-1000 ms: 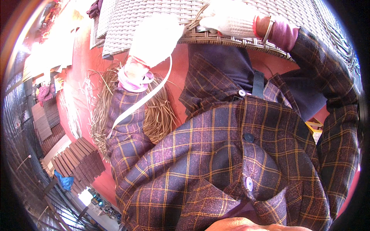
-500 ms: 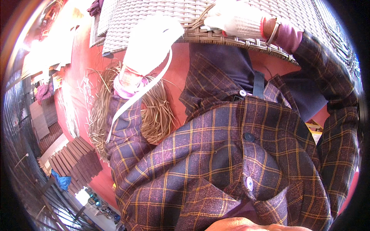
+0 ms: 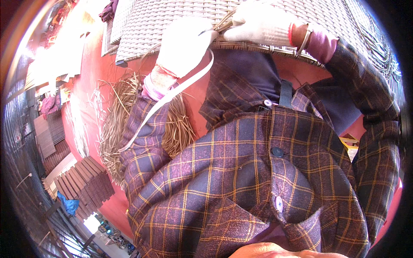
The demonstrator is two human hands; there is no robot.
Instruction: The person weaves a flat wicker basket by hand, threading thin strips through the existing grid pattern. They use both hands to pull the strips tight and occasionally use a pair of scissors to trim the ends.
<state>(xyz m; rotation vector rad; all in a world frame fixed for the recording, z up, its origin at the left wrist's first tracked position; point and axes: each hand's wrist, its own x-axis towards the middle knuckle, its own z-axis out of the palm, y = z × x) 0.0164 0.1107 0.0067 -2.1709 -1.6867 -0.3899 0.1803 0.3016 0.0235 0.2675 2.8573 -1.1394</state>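
A grey-brown woven wicker panel (image 3: 172, 19) lies across the top of the view, its near edge over my lap. My left hand (image 3: 185, 45), in a white glove washed out by glare, is closed at that edge on a pale flat weaving strand (image 3: 161, 102). The strand's loose length curves down over my left forearm. Close by on the right, my gloved right hand (image 3: 260, 28) has thumb and fingers closed on a few loose wicker strands (image 3: 224, 21) at the rim. Glare hides the finger detail of both gloves.
A coiled bundle of tan strands (image 3: 178, 131) lies on the red floor (image 3: 195, 92) beneath my left forearm. Stacked brown slatted pieces (image 3: 84, 180) and a blue cloth (image 3: 68, 203) are farther left. Dark loose strands (image 3: 389, 64) spread at the far right.
My left hand has moved right and slightly up, closer to my right hand, bringing the strand along. My right hand's fingers have shifted left towards the loose wicker strands.
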